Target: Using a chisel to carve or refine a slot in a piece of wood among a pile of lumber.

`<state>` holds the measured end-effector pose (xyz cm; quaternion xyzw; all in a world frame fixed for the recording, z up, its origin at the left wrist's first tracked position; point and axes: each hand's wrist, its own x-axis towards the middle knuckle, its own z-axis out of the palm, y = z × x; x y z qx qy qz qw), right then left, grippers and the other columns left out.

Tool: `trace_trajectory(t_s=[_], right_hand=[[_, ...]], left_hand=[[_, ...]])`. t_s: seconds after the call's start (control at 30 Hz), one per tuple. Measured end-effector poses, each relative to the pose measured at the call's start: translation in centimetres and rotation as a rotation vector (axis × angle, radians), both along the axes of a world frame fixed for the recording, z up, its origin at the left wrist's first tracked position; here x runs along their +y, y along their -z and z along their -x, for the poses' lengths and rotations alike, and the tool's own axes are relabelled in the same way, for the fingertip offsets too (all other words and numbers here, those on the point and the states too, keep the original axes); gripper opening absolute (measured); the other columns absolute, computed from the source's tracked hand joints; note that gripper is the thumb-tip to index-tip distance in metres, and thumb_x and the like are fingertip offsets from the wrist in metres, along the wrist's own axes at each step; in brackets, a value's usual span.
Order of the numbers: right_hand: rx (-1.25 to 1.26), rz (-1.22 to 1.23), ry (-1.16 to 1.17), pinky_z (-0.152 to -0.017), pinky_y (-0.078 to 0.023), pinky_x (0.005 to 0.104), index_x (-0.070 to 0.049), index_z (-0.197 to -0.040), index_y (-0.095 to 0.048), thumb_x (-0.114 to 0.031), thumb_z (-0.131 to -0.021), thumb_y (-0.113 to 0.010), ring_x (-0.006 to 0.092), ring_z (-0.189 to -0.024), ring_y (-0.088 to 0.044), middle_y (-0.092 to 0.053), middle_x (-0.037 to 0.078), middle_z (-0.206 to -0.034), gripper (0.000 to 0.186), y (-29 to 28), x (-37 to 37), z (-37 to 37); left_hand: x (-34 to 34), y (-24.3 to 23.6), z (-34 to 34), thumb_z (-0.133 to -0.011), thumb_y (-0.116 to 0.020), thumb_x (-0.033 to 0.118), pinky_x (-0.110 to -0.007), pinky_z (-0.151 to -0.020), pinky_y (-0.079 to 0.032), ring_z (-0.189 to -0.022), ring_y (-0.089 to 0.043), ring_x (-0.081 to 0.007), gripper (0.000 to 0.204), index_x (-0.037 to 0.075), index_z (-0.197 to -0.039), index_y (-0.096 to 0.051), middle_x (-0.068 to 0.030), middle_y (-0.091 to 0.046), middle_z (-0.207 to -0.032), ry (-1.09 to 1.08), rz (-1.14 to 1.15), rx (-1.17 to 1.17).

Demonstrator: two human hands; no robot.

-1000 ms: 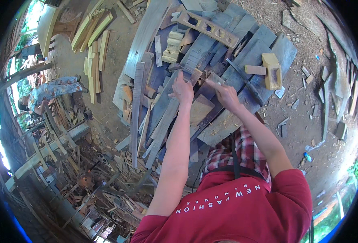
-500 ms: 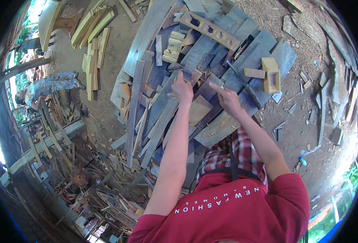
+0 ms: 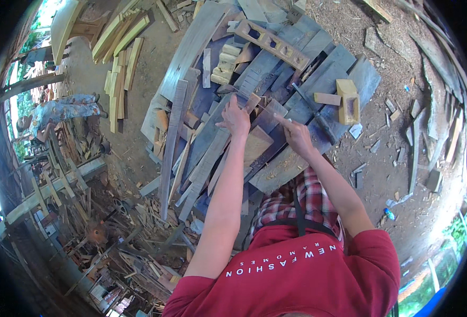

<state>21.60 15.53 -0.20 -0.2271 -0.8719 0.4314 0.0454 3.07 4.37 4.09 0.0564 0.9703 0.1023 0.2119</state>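
Note:
My right hand (image 3: 298, 134) is closed around the pale end of a thin, slender tool (image 3: 265, 110), whose exact kind I cannot make out. Its shaft slants up and left toward a small brown wooden block (image 3: 253, 102). Just left of that block is my left hand (image 3: 236, 117), back upward, index finger stretched forward and the other visible fingers apart. Whether its hidden thumb presses on the block, I cannot tell. Under both hands lies a heap of grey boards (image 3: 206, 138). A hammer-like tool with a long handle (image 3: 310, 101) rests to the right of my right hand.
A slotted wooden bar (image 3: 273, 44) lies across the far boards, and a notched yellowish block (image 3: 348, 103) sits at the right. Carved pale pieces (image 3: 226, 64) are at the far left of the heap. Stacked strips (image 3: 118, 90) and another person (image 3: 59, 116) are farther left.
My right hand has drawn back slightly from the small block, toward me and to the right. My left hand stays beside the block. The whole view has shifted a little.

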Motion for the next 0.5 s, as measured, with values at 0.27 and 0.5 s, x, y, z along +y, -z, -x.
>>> trace_trajectory(t_s=[0.27, 0.5], right_hand=[[0.079, -0.065, 0.001, -0.068, -0.055, 0.0506, -0.032, -0.139, -0.061, -0.004, -0.087, -0.055, 0.0418, -0.075, -0.068, -0.069, 0.020, -0.085, 0.059, -0.6, -0.6, 3.8], [0.150, -0.056, -0.020, -0.066, -0.056, 0.0498, -0.030, -0.136, -0.063, -0.011, -0.093, -0.058, 0.0417, -0.076, -0.069, -0.070, 0.022, -0.088, 0.048, -2.4, 0.3, 3.4]], left_hand=[[-0.1, -0.2, -0.3, -0.090, -0.072, 0.018, -0.083, -0.107, -0.020, -0.136, -0.049, -0.0391, 0.064, 0.021, -0.148, -0.047, -0.0101, -0.054, -0.146, 0.002, -0.047, -0.016], [-0.8, 0.1, -0.3, -0.090, -0.073, 0.021, -0.082, -0.107, -0.020, -0.134, -0.051, -0.0417, 0.069, 0.023, -0.152, -0.044, -0.0109, -0.056, -0.146, 0.000, -0.051, -0.012]])
